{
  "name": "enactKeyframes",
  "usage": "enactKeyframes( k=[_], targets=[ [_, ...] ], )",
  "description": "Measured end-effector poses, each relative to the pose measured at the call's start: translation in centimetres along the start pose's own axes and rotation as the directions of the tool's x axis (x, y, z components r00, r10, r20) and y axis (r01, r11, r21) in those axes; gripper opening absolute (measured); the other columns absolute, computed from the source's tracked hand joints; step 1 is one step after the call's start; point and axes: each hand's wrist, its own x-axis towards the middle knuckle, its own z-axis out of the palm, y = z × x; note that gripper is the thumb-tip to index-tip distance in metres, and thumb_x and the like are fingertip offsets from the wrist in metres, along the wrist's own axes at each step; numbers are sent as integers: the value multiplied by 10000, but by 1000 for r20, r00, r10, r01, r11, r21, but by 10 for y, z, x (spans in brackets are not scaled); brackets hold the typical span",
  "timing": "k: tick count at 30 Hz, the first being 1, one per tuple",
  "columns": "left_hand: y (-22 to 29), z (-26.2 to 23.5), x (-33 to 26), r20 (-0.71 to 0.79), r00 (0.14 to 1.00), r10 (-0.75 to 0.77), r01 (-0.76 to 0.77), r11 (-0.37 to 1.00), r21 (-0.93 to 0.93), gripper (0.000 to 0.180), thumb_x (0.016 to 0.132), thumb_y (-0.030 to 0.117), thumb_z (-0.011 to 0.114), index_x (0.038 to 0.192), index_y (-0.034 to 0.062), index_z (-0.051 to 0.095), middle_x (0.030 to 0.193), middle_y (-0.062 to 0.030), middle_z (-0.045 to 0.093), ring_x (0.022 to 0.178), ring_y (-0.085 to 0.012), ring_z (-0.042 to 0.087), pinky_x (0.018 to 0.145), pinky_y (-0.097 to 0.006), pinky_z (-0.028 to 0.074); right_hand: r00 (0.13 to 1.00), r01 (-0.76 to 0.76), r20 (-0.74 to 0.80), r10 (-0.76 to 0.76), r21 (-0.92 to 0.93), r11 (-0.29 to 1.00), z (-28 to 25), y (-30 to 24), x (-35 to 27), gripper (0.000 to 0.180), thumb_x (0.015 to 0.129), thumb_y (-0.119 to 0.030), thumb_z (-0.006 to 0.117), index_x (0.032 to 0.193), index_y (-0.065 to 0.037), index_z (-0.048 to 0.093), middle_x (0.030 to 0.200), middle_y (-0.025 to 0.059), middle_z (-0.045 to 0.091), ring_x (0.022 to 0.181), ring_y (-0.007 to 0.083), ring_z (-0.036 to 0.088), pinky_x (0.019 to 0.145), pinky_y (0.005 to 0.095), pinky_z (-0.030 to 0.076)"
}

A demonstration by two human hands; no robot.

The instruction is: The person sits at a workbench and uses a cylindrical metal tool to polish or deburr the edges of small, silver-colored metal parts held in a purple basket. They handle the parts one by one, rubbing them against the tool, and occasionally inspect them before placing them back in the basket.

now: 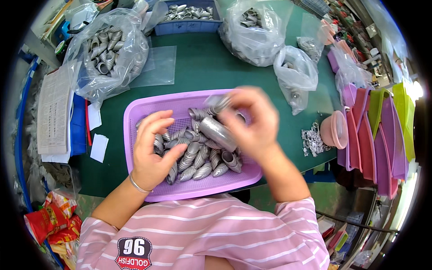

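A purple plastic basket (193, 192) sits in front of me, holding many silver-grey ribbed, curved tube pieces (189, 155). Among them lies a larger, smooth, shiny silver cylinder (218, 133). My left hand (153, 155) is over the basket's left side, thumb and fingers apart, close to the pieces and with nothing visible in its grasp. Above the basket's far right part, my right hand (254, 121) is smeared by motion. Its thumb and fingers are closed on a silver ribbed piece (219, 103), which is also blurred.
Behind the basket are a bag of ribbed pieces (105, 54), a blue bin (188, 26) and another filled bag (254, 38). Smaller bags (294, 74) stand at right, near small silvery parts (312, 140) and a pink cup (334, 129). Nested colourful baskets (371, 130) flank the table.
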Motion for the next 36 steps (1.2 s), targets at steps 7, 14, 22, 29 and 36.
enactKeyframes(
  k=[7, 14, 22, 29, 36],
  targets=[
    [-4, -1, 1, -27, 995, -92, 88, 988, -128, 395, 789, -62, 667, 1163, -5, 552, 1174, -109, 551, 1041, -171, 561, 848, -266, 458, 958, -220, -286, -6, -749, 625, -156, 111, 53, 153, 765, -52, 662, 909, -4, 639, 895, 129, 652, 847, 259, 644, 792, 352, 496],
    [-4, -38, 31, 26, 994, -110, 103, 974, 203, 137, 824, -50, 606, 951, -7, 633, 903, -103, 631, 783, -206, 630, 695, -283, 495, 972, -142, 123, 199, -364, 921, -71, 31, 15, 115, 846, -55, 647, 937, 16, 637, 835, 83, 628, 754, 150, 595, 685, 277, 478],
    [-41, -27, 37, 379, 925, -29, -282, 615, 736, 162, 701, 11, 633, 858, 30, 601, 864, -109, 605, 845, -309, 592, 756, -399, 486, 783, 130, 547, 296, -610, 782, 7, -10, -30, 599, 720, -271, 774, 1166, 36, 516, 986, 191, 603, 904, 353, 583, 774, 429, 485],
    [-37, -13, 38, 340, 913, -226, -227, 412, 882, 225, 730, 206, 725, 792, 39, 587, 831, -129, 598, 834, -297, 596, 766, -425, 460, 811, 102, 496, 309, -641, 761, 9, -1, -39, 556, 720, -219, 743, 1168, 31, 528, 999, 168, 602, 915, 336, 576, 785, 440, 463],
    [-35, -20, 34, 314, 940, -134, -183, 582, 793, 300, 729, 157, 734, 927, 15, 559, 883, -151, 596, 843, -329, 593, 747, -433, 468, 903, -182, 307, 300, -360, 915, 0, -8, -40, 520, 784, -180, 724, 1216, 26, 519, 1027, 180, 618, 924, 337, 622, 803, 408, 498]
  ],
)
